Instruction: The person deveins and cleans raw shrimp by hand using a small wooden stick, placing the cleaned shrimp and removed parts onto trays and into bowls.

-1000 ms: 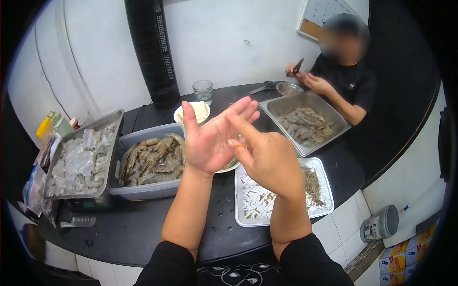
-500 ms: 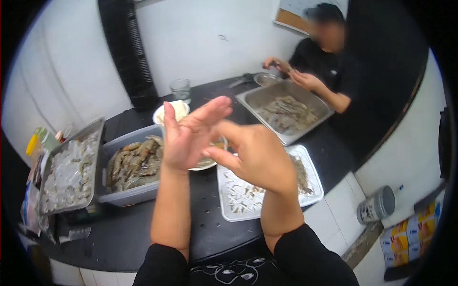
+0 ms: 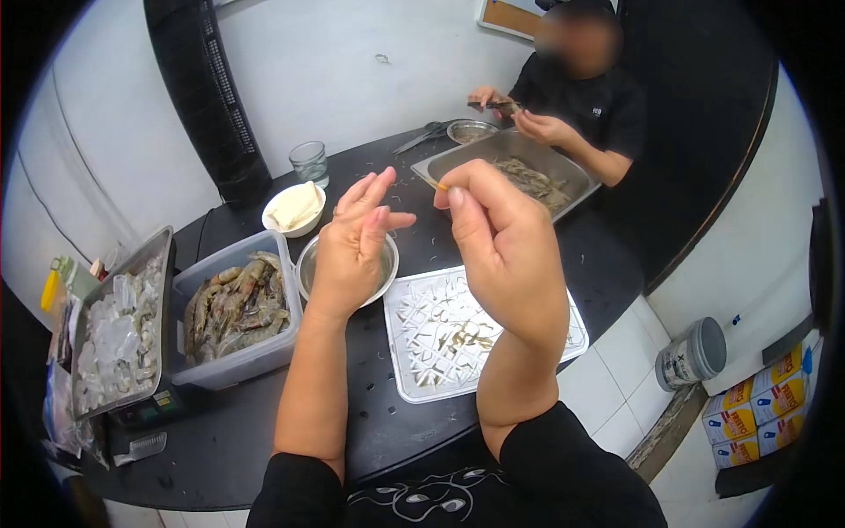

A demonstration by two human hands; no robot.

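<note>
Orange is showing at the tip of the right hand (image 3: 515, 255), whose thumb and forefinger are pinching together on a thin piece (image 3: 443, 187). Its visible end is poking toward the left hand (image 3: 348, 264), its long axis seemingly running that way; the right is the nearer hand, already gripping it. Across a gap, the left hand is holding its fingers apart, gripping nothing visible. Below the pinch, a white tray (image 3: 395, 339) is lying; left of it, a metal bowl (image 3: 393, 268), then a plastic tub (image 3: 246, 359) are sitting. Beyond, a co-worker (image 3: 585, 110) is handling a shrimp (image 3: 508, 108).
</note>
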